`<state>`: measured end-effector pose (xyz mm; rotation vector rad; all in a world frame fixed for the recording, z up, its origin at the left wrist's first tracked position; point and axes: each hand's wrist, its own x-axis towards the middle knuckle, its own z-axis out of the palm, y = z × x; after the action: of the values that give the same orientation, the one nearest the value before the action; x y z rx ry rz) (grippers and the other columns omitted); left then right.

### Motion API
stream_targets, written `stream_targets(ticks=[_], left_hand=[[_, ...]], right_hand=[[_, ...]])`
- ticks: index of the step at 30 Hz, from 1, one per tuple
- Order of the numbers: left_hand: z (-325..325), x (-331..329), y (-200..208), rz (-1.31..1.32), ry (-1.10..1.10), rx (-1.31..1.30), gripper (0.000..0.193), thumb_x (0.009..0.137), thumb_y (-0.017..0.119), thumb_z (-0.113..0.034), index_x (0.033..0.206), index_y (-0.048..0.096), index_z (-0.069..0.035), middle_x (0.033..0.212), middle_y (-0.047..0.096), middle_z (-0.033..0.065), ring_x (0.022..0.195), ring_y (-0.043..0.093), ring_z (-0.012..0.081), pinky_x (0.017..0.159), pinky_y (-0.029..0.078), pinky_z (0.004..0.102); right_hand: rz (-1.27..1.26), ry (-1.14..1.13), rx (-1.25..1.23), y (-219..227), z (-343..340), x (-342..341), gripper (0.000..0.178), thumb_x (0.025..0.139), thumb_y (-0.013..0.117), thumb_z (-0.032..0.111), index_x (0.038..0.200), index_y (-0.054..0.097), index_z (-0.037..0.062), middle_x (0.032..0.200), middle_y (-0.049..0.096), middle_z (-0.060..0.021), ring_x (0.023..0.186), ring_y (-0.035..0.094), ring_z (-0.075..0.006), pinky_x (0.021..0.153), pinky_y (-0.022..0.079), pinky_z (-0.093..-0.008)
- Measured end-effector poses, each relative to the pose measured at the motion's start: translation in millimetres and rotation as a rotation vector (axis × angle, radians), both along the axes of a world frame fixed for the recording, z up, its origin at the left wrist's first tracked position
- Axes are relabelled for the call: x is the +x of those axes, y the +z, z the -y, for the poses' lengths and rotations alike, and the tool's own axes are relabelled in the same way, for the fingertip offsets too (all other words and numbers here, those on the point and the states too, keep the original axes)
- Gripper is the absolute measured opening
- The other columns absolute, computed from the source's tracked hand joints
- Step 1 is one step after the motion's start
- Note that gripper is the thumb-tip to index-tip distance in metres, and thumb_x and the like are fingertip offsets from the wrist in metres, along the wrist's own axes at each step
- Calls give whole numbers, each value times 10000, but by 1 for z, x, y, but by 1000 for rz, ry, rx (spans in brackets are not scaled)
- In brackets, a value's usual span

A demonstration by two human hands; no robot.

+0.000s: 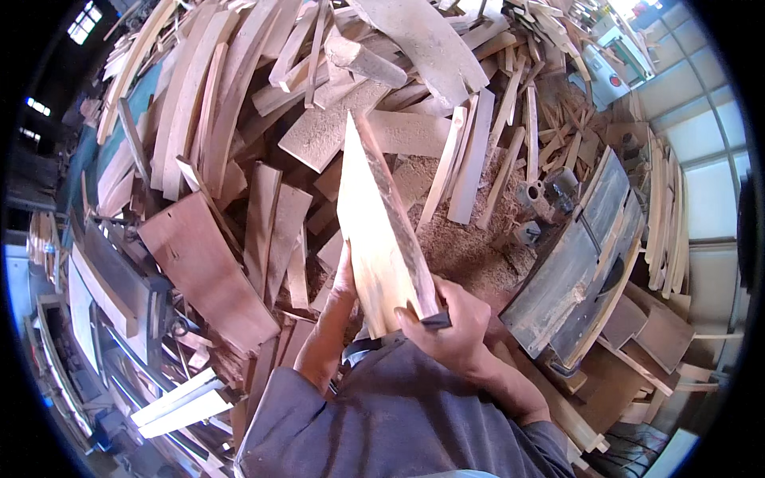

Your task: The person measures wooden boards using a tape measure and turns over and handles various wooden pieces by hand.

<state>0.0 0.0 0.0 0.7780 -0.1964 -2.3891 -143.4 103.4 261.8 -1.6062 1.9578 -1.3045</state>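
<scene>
A thick pale wooden board [368, 243] with a rough bark-like edge along its right side stands tilted in front of my body, its narrow end pointing away from me. My left hand [344, 275] supports it from the left side, most of its fingers hidden behind the wood. At the near right corner my right hand [454, 319] is closed round the board, its thumb on the near end. A small dark piece [437, 320] shows beside that thumb; whether it belongs to the board I cannot tell.
Offcuts and planks lie heaped ahead, among them a wide board [422, 48] and a reddish panel [209, 271] on the left. Sawdust [470, 255] covers the floor between them. A grey machine table [558, 271] stands at my right, with long strips [668, 215] leaning beyond it.
</scene>
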Motion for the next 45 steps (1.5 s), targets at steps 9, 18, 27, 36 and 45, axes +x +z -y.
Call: stream_targets(ticks=[9,18,27,36,45], left_hand=[[11,-15,-6,81,3,-105,884,918,488,-704,1529,330,-86,1464,492,140,1275,532,324,1088,427,505],[31,-37,74,-38,-148,-227,696,772,675,-258,1390,486,1,1297,604,190,1140,609,369,1000,499,503],[-46,-221,152,250,-364,-548,625,677,678,-24,1270,484,22,1022,607,122,874,621,236,790,537,322],[-146,-348,199,157,-840,-1071,574,781,705,-162,1277,483,24,1070,643,159,925,650,231,806,531,336],[-182,-360,128,-114,-1051,-1109,593,904,705,-263,1345,482,66,1214,651,180,973,648,156,785,547,310]], right_hand=[[-38,-59,-90,0,-22,-21,495,660,865,139,1073,665,-46,819,712,-159,700,726,-251,634,568,-324],[760,-622,46,-45,-117,-136,408,894,698,212,1193,608,-51,1036,676,-82,934,627,-143,826,514,-294],[-405,-706,412,-102,-233,-129,672,737,704,57,1376,501,22,1298,539,-280,1260,490,-442,1056,415,-488],[-311,-1022,383,-171,-260,-117,654,783,726,82,1394,503,15,1254,607,-233,1146,623,-360,972,507,-434],[467,-1343,-307,-171,-250,-171,550,825,715,76,1330,515,-12,1270,581,-111,1186,544,-206,1021,432,-352]])
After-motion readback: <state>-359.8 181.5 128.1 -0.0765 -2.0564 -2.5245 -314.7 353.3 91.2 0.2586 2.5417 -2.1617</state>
